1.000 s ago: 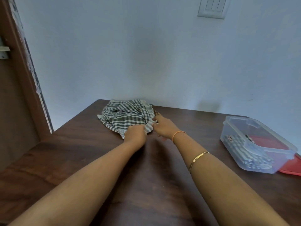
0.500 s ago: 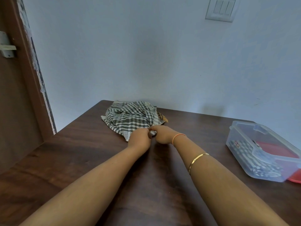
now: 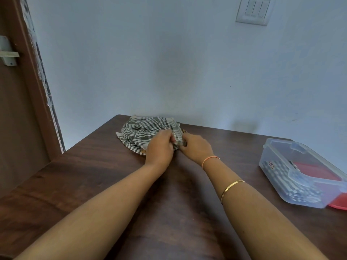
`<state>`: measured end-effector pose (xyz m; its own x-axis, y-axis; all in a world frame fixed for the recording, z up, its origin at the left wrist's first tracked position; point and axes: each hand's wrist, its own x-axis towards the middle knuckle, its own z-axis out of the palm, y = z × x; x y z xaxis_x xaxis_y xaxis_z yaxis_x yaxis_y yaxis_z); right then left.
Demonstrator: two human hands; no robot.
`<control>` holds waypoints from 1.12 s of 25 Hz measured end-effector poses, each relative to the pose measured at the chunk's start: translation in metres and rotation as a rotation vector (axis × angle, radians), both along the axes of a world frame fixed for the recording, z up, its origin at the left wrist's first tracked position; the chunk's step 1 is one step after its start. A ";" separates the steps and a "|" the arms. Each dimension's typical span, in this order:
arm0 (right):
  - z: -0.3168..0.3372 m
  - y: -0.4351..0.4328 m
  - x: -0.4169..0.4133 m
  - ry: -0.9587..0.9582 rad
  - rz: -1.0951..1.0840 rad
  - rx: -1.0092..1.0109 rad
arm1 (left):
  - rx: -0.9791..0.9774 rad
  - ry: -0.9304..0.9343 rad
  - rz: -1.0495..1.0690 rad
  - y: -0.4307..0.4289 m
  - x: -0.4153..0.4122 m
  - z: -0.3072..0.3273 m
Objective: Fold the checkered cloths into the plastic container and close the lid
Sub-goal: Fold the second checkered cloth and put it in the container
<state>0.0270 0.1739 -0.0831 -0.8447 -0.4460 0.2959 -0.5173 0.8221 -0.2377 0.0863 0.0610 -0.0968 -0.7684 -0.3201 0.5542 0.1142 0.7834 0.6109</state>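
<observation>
Crumpled green-check cloth (image 3: 144,132) pinched by L hand (image 3: 159,147) & R hand (image 3: 196,147) fingers, on woodgrain table (image 3: 93,175).

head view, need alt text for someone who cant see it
Both hands, left and right, pinch the near edge of a crumpled checkered cloth at the far side of a dark wooden table. An open plastic container holding folded cloth sits at right, atop a red lid.

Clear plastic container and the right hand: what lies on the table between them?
Nothing: bare dark wooden table separates the clear plastic container from the right hand, per the head view.
</observation>
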 end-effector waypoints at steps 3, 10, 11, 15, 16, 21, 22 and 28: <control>0.011 0.010 0.002 0.188 -0.081 0.035 | -0.023 0.121 0.016 -0.009 0.002 0.006; 0.029 0.027 0.004 0.314 -0.215 0.085 | -0.223 0.188 0.167 -0.012 0.009 0.018; 0.033 0.031 0.004 0.299 -0.253 0.036 | -0.204 0.211 0.170 -0.012 0.009 0.027; 0.049 0.045 0.004 0.339 -0.331 -0.106 | -0.229 0.250 0.173 -0.005 0.007 0.048; 0.055 0.048 0.007 0.347 -0.332 -0.179 | -0.240 0.247 0.182 -0.002 0.006 0.051; 0.090 0.054 0.011 0.252 -0.099 -1.053 | -0.166 0.275 0.191 0.002 -0.001 0.078; 0.097 0.055 0.013 0.284 -0.030 -1.133 | -0.154 0.301 0.183 0.002 -0.001 0.084; 0.096 0.074 0.011 0.571 -0.267 -0.786 | -0.078 0.276 0.293 0.002 -0.001 0.098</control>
<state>0.0379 0.2479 0.0128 -0.5286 0.2322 0.8165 -0.5451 0.6444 -0.5363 0.0852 0.0634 0.0011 -0.4701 -0.4520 0.7581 0.0310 0.8499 0.5260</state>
